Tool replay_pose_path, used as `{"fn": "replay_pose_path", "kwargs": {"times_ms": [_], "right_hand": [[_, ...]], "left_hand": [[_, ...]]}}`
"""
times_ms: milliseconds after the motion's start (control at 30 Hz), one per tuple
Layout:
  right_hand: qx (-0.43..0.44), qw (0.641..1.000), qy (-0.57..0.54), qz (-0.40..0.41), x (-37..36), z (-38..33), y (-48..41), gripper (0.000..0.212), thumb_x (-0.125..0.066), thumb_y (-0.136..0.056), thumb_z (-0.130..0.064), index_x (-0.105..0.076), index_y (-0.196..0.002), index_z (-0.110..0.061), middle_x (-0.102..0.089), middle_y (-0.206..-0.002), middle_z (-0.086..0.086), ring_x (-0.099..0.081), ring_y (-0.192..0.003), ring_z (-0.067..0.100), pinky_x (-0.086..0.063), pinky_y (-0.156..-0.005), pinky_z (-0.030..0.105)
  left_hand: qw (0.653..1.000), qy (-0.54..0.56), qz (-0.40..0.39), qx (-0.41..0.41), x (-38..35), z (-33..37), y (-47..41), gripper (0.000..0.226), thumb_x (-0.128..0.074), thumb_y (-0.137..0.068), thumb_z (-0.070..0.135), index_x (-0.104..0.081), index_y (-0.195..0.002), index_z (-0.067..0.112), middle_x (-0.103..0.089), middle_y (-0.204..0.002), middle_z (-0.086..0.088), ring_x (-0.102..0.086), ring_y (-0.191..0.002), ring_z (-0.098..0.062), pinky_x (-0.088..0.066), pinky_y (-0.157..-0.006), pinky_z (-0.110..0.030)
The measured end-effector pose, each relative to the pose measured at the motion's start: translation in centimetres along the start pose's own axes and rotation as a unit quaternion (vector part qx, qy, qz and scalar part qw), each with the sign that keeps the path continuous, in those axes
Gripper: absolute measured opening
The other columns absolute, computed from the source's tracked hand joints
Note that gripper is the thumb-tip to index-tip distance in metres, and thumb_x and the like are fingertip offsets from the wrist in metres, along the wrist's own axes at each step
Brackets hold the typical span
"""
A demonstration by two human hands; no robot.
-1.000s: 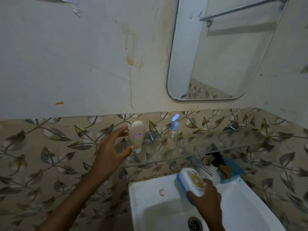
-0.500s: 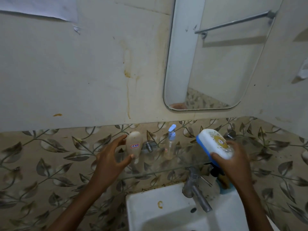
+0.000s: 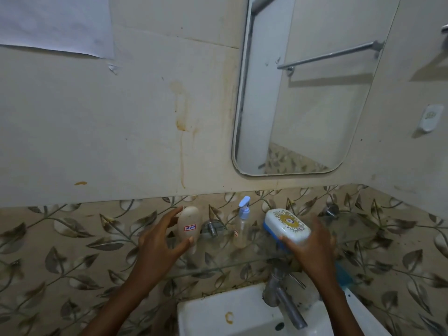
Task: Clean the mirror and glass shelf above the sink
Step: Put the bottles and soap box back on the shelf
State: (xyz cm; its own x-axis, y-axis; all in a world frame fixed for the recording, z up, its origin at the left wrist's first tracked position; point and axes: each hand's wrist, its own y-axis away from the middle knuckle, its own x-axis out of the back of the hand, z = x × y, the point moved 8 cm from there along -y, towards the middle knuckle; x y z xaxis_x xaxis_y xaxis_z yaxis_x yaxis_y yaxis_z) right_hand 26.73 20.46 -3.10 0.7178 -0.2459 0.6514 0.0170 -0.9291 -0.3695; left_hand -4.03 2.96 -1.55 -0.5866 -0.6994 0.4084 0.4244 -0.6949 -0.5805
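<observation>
A person faces a bathroom wall, both arms reaching to the glass shelf (image 3: 356,229). The shelf is a clear pane fixed across leaf-patterned tiles (image 3: 72,238), below the mirror (image 3: 303,105) and above the white sink (image 3: 218,318). The left hand (image 3: 158,243) is spread around an upright cream bottle (image 3: 190,226) with a small label; the thumb tip touches its lower part and the fingers reach toward its top, not closed on it. The right hand (image 3: 312,248) grips a soap box (image 3: 287,224), white lid over blue base, tilted just over the shelf. A small clear spray bottle (image 3: 242,225) stands between them. The step appears to be shifting items on or off the shelf. It is probably best done by closing firmly round each item and moving it straight up or down, since glass is slick and the spray bottle stands close. Brown drip stains (image 3: 181,122) mark the pale wall above, a sheet of paper (image 3: 55,23) hangs upper left, and a metal tap (image 3: 283,304) juts over the sink.
</observation>
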Motion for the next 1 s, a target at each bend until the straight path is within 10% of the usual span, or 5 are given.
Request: {"fn": "replay_pose_path", "kwargs": {"times_ms": [233, 433, 600, 800, 1000], "right_hand": [[-0.166, 0.968, -0.121, 0.141, 3.2, 10.2, 1.4, 0.013, -0.053, -0.089, -0.005, -0.061, -0.082, 0.003, -0.058, -0.082, 0.021, -0.048, -0.073, 0.031, -0.035, -0.068, 0.034], [-0.187, 0.974, -0.027, -0.124, -5.1, 16.6, 0.3, 0.007, -0.064, -0.083, -0.002, -0.060, -0.084, 0.004, -0.058, -0.080, 0.024, -0.052, -0.075, 0.029, -0.044, -0.071, 0.043], [-0.307, 0.929, -0.170, -0.117, -7.5, 17.3, 0.3, 0.034, -0.067, -0.084, -0.010, -0.056, -0.112, 0.006, -0.060, -0.083, 0.022, -0.047, -0.059, 0.026, -0.037, -0.052, 0.029], [-0.316, 0.908, -0.260, -0.092, -8.6, 16.9, 0.6, 0.016, -0.067, -0.084, -0.003, -0.052, -0.092, -0.002, -0.045, -0.061, 0.010, -0.040, -0.046, 0.019, -0.033, -0.032, 0.019], [-0.341, 0.901, -0.267, -0.035, -7.2, 18.3, 2.0, 0.019, -0.072, -0.081, -0.011, -0.058, -0.089, 0.000, -0.054, -0.063, 0.011, -0.050, -0.057, 0.028, -0.052, -0.058, 0.037]], "left_hand": [[1.000, 0.001, 0.001, -0.002, -0.3, -0.4, -0.2, 0.070, -0.081, -0.069, 0.019, -0.044, -0.125, 0.038, -0.060, -0.112, 0.016, -0.058, -0.099, 0.008, -0.044, -0.076, -0.009], [1.000, 0.001, -0.005, 0.019, -0.1, -0.8, -0.4, 0.071, -0.081, -0.069, 0.020, -0.043, -0.125, 0.040, -0.063, -0.101, 0.016, -0.061, -0.092, 0.005, -0.049, -0.077, -0.024], [1.000, -0.003, -0.011, 0.021, 0.0, -1.0, -0.3, 0.069, -0.082, -0.068, 0.018, -0.051, -0.129, 0.026, -0.069, -0.101, 0.008, -0.064, -0.092, 0.000, -0.048, -0.078, -0.023], [1.000, -0.010, -0.017, 0.017, 0.2, -1.1, -0.4, 0.068, -0.083, -0.067, 0.018, -0.053, -0.127, 0.022, -0.069, -0.103, 0.007, -0.058, -0.098, 0.009, -0.044, -0.075, -0.010], [1.000, -0.011, -0.014, 0.015, 0.3, -0.7, -0.4, 0.064, -0.083, -0.066, 0.014, -0.054, -0.122, 0.026, -0.068, -0.102, 0.005, -0.063, -0.088, 0.004, -0.043, -0.075, -0.015]]}}
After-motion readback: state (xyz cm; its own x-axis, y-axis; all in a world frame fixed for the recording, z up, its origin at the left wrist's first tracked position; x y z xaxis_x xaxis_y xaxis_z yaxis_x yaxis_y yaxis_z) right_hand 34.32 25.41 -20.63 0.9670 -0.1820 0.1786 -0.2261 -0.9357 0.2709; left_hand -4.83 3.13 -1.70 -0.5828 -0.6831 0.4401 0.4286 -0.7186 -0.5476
